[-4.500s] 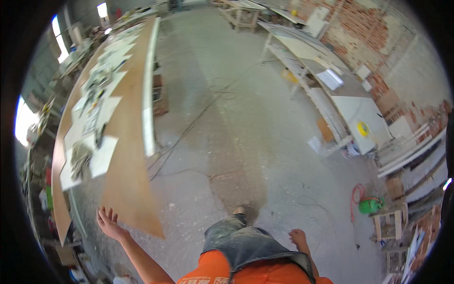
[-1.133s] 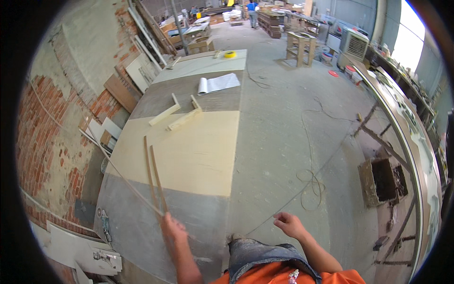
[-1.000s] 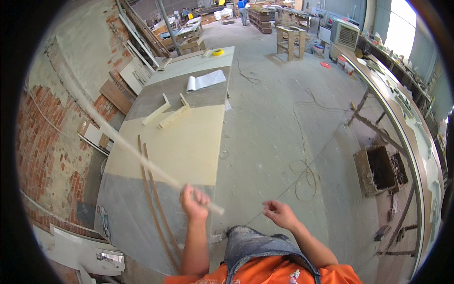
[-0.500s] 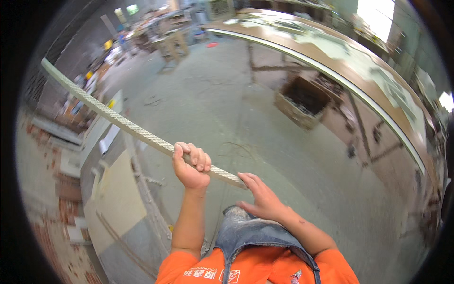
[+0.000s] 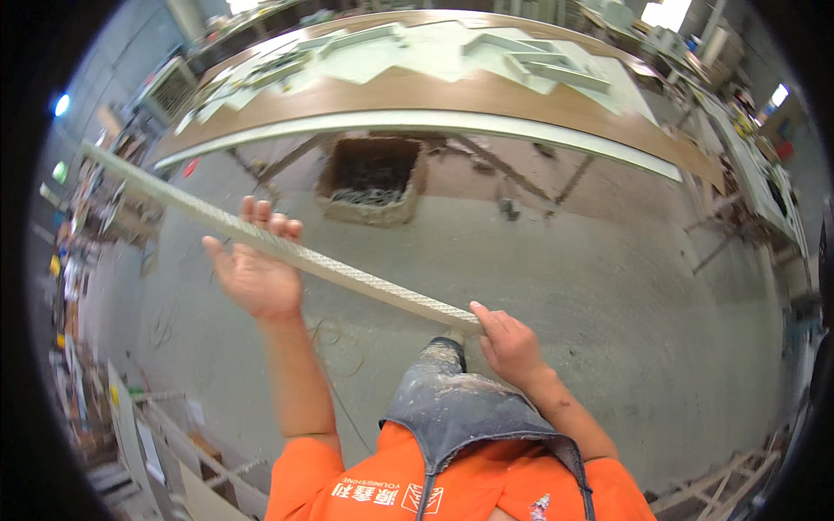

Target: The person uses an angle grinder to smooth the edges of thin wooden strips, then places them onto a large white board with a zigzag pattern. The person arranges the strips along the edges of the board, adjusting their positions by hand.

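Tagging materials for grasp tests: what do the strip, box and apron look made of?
Strip: wood or moulded composite, can't tell which; pale, matte-looking, patterned relief along one face.
Box: perhaps cardboard, dull brown; rough, worn rim.
Apron: likely heavy cloth, matte grey-blue; soft folds, pale smears.

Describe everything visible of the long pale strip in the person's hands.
The strip is slender and off-white, one face patterned, the side plain; its material is unclear. It slants above the floor, its far end blurred at the upper left. It lies across the open left hand; the right hand holds its near end.
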`<action>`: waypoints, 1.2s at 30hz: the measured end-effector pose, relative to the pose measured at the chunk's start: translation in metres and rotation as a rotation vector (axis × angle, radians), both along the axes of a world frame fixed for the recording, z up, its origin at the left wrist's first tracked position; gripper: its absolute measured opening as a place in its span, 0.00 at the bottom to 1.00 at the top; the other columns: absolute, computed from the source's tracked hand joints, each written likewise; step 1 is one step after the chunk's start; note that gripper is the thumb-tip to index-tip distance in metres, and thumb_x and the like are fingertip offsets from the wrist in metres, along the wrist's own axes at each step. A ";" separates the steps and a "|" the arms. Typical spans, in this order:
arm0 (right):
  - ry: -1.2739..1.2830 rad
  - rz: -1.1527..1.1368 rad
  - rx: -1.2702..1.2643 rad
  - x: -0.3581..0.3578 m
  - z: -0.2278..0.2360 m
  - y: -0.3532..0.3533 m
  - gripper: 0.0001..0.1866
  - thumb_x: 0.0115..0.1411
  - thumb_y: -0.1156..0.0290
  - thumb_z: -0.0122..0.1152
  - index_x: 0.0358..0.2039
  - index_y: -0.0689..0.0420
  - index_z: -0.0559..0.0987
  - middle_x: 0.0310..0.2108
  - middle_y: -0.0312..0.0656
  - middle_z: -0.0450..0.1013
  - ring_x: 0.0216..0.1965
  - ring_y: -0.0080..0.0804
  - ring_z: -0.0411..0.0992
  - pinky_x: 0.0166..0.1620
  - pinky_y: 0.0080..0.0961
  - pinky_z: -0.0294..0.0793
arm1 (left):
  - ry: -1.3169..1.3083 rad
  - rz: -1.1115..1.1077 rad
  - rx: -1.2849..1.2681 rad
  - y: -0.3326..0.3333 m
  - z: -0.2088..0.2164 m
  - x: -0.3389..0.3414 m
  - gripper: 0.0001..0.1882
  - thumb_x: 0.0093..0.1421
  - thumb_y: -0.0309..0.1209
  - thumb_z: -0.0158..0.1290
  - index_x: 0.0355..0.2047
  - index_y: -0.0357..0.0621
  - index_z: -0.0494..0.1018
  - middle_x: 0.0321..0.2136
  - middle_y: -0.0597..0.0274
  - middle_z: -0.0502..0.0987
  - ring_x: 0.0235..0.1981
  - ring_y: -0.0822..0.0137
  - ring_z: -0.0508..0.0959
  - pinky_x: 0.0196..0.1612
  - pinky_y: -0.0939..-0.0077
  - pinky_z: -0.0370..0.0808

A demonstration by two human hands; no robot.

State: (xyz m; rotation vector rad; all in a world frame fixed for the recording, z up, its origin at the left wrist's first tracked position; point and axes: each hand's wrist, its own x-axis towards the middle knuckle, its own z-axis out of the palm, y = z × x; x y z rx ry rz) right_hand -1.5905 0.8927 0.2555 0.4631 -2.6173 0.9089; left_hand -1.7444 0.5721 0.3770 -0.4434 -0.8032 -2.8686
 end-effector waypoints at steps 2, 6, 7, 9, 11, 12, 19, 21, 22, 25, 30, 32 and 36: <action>-0.022 -0.101 0.019 -0.012 0.005 0.046 0.34 0.51 0.79 0.64 0.61 0.57 0.72 0.40 0.46 0.76 0.39 0.45 0.77 0.42 0.38 0.79 | -0.023 -0.042 0.026 0.013 0.000 -0.060 0.38 0.71 0.59 0.41 0.57 0.31 0.67 0.46 0.50 0.75 0.45 0.56 0.73 0.53 0.55 0.70; -0.090 -0.294 -0.054 -0.023 0.022 0.141 0.29 0.54 0.79 0.63 0.60 0.57 0.74 0.44 0.48 0.76 0.43 0.48 0.77 0.46 0.40 0.78 | -0.111 -0.083 0.046 0.046 -0.003 -0.162 0.34 0.72 0.53 0.41 0.57 0.28 0.66 0.48 0.48 0.74 0.45 0.55 0.72 0.54 0.55 0.70; -0.112 -0.332 -0.105 -0.023 0.022 0.164 0.28 0.55 0.78 0.63 0.59 0.57 0.75 0.45 0.48 0.76 0.44 0.49 0.76 0.46 0.40 0.78 | -0.118 -0.106 0.057 0.063 -0.009 -0.182 0.33 0.72 0.51 0.40 0.57 0.28 0.66 0.49 0.48 0.74 0.45 0.55 0.72 0.53 0.55 0.70; -0.169 -0.398 -0.228 -0.025 0.020 0.205 0.24 0.58 0.78 0.62 0.57 0.57 0.78 0.46 0.49 0.77 0.46 0.49 0.76 0.47 0.38 0.77 | -0.182 -0.122 0.059 0.102 -0.022 -0.213 0.30 0.73 0.48 0.39 0.56 0.28 0.67 0.47 0.48 0.75 0.44 0.55 0.72 0.52 0.57 0.71; -0.279 -0.425 -0.302 -0.027 0.022 0.241 0.23 0.58 0.76 0.62 0.56 0.57 0.78 0.47 0.49 0.77 0.47 0.48 0.76 0.48 0.38 0.77 | -0.214 -0.152 0.066 0.141 -0.035 -0.229 0.26 0.75 0.44 0.36 0.53 0.29 0.68 0.44 0.49 0.75 0.42 0.56 0.72 0.49 0.58 0.72; -0.327 -0.422 -0.341 -0.033 0.022 0.260 0.23 0.58 0.76 0.62 0.56 0.57 0.78 0.47 0.49 0.77 0.47 0.48 0.76 0.49 0.38 0.77 | -0.231 -0.153 0.067 0.160 -0.040 -0.236 0.26 0.76 0.44 0.36 0.52 0.29 0.69 0.43 0.50 0.74 0.41 0.56 0.72 0.48 0.59 0.72; -0.215 -0.252 0.091 -0.099 0.026 0.392 0.23 0.58 0.75 0.61 0.56 0.58 0.78 0.50 0.47 0.77 0.55 0.48 0.73 0.60 0.44 0.68 | -0.314 0.071 0.011 0.295 -0.043 -0.239 0.22 0.78 0.44 0.35 0.44 0.36 0.69 0.32 0.57 0.71 0.34 0.61 0.71 0.42 0.63 0.73; -0.193 -0.152 0.062 -0.126 0.039 0.407 0.24 0.58 0.75 0.60 0.57 0.60 0.76 0.52 0.49 0.75 0.57 0.48 0.71 0.61 0.44 0.67 | -0.368 0.196 -0.018 0.346 -0.027 -0.224 0.20 0.77 0.43 0.37 0.40 0.38 0.68 0.30 0.60 0.69 0.31 0.64 0.69 0.39 0.65 0.74; -0.187 -0.106 0.026 -0.140 0.042 0.416 0.24 0.58 0.75 0.60 0.57 0.60 0.76 0.52 0.49 0.75 0.58 0.48 0.71 0.62 0.44 0.67 | -0.361 0.196 -0.016 0.363 -0.023 -0.220 0.20 0.77 0.44 0.37 0.40 0.38 0.68 0.30 0.60 0.68 0.31 0.64 0.69 0.39 0.65 0.73; -0.167 0.001 -0.080 -0.170 0.045 0.440 0.25 0.58 0.76 0.59 0.58 0.61 0.74 0.53 0.52 0.74 0.57 0.49 0.71 0.61 0.44 0.68 | -0.360 0.167 0.013 0.402 -0.016 -0.214 0.20 0.77 0.44 0.38 0.40 0.39 0.68 0.29 0.60 0.68 0.30 0.65 0.68 0.39 0.64 0.72; -0.193 0.037 -0.158 -0.206 0.029 0.474 0.29 0.58 0.75 0.62 0.61 0.60 0.72 0.54 0.52 0.75 0.56 0.49 0.73 0.61 0.43 0.69 | -0.345 0.204 0.005 0.432 -0.021 -0.231 0.18 0.76 0.44 0.40 0.39 0.42 0.68 0.28 0.65 0.66 0.28 0.66 0.65 0.37 0.67 0.71; -0.194 0.015 -0.171 -0.219 0.026 0.484 0.28 0.58 0.75 0.61 0.61 0.60 0.72 0.53 0.52 0.75 0.55 0.49 0.73 0.60 0.43 0.70 | -0.393 0.241 0.009 0.446 -0.021 -0.241 0.18 0.76 0.44 0.40 0.39 0.42 0.68 0.28 0.65 0.67 0.27 0.66 0.66 0.36 0.67 0.71; -0.174 -0.047 -0.188 -0.248 0.015 0.501 0.24 0.58 0.74 0.60 0.57 0.58 0.76 0.50 0.47 0.77 0.51 0.44 0.75 0.55 0.42 0.72 | -0.428 0.226 -0.032 0.471 -0.041 -0.276 0.17 0.76 0.43 0.42 0.38 0.43 0.69 0.26 0.65 0.67 0.27 0.68 0.67 0.35 0.70 0.71</action>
